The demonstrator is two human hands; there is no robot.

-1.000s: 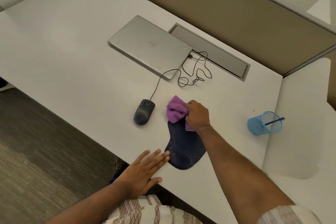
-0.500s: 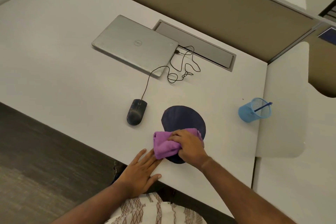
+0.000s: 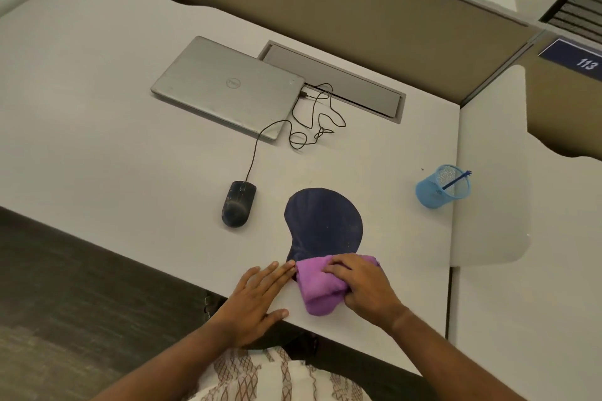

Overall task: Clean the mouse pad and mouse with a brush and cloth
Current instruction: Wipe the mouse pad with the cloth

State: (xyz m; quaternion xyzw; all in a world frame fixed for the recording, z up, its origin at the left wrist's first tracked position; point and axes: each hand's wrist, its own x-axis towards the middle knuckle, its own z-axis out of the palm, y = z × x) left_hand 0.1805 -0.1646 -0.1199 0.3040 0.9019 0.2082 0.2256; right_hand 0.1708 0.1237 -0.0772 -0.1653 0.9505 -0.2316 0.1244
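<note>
The head camera looks forward and down onto the desk (image 3: 97,127), close above the left hand (image 3: 257,299) and right hand (image 3: 366,291).

Bare desk (image 3: 107,127) left of mouse (image 3: 237,203), laptop (image 3: 228,86).

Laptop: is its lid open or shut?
Shut. The laptop lies flat on the desk, lid down, logo facing up; no screen or keys show.

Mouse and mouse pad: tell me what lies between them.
Only bare desk lies between the mouse and the mouse pad; the head view shows them apart.
</note>
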